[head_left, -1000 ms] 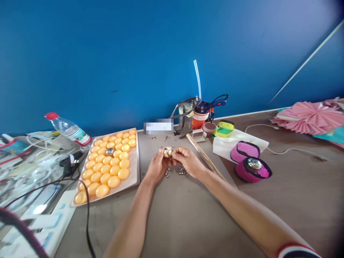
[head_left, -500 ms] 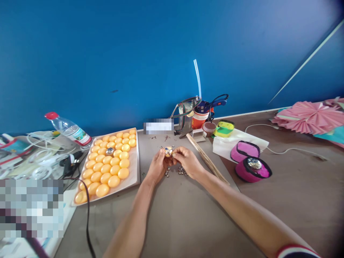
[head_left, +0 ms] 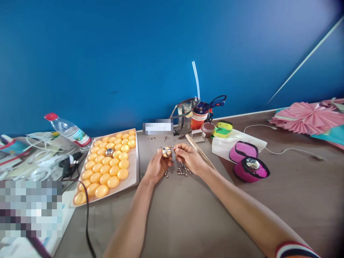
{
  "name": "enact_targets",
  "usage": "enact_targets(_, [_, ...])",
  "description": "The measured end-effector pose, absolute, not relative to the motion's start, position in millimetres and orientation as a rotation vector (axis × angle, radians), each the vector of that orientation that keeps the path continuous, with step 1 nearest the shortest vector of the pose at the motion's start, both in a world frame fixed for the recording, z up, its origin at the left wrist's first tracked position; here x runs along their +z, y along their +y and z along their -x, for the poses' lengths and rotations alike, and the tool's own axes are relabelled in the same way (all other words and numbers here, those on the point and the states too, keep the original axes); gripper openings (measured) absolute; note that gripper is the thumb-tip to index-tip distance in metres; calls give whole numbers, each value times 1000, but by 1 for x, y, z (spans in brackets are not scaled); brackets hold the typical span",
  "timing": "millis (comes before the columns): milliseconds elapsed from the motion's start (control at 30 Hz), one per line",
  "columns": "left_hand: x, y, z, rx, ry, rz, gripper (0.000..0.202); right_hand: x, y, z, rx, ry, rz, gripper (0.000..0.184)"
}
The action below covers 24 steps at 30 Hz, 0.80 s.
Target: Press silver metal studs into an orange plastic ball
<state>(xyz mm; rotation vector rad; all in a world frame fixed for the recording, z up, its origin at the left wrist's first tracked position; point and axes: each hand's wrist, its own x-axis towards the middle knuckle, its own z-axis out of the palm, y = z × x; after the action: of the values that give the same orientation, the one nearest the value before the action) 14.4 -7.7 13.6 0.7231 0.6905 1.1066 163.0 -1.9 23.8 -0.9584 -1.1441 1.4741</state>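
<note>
My left hand (head_left: 157,165) grips a small yellow ball (head_left: 166,152) partly covered in shiny silver studs, holding it above the table. My right hand (head_left: 189,157) is pinched right beside the ball, thumb and forefinger pressed together at its right side; what they hold is too small to see. A little heap of silver studs (head_left: 183,170) lies on the table under my hands. To the left stands a white tray (head_left: 135,163) filled with several plain yellow balls, with one studded silver ball (head_left: 109,152) among them.
A water bottle (head_left: 68,130) lies at the far left above a tangle of cables (head_left: 40,165). Cups and a glue gun (head_left: 200,113) stand by the blue wall. A long wooden stick (head_left: 200,152), two pink pouches (head_left: 248,163) and pink paper fans (head_left: 309,116) are on the right.
My right hand has drawn slightly away from the ball to its right side, uncovering more of the stud heap. The left hand still holds the ball in the same place.
</note>
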Motion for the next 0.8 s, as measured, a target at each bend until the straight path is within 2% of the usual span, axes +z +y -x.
enact_targets(100, [13,-6,-12,1131,678,-679,37,19,1,-169,1049,-1512,1219,12])
enact_targets(200, [14,-5,-10,1179,663,-646,38,14,-1,-170,638,-1868,1402,20])
enact_targets(300, [15,-3,-8,1224,657,-622,37,12,-5,-170,380,-2196,1581,23])
enact_targets(433, [13,-1,-7,1251,639,-611,36,11,-6,-169,280,-2370,1729,22])
enact_targets(667, [14,-3,-8,1245,651,-616,36,1,-1,-169,277,-2378,1666,20])
enact_targets(800, [14,-4,-8,1248,651,-616,36,3,0,-169,274,-2335,1636,24])
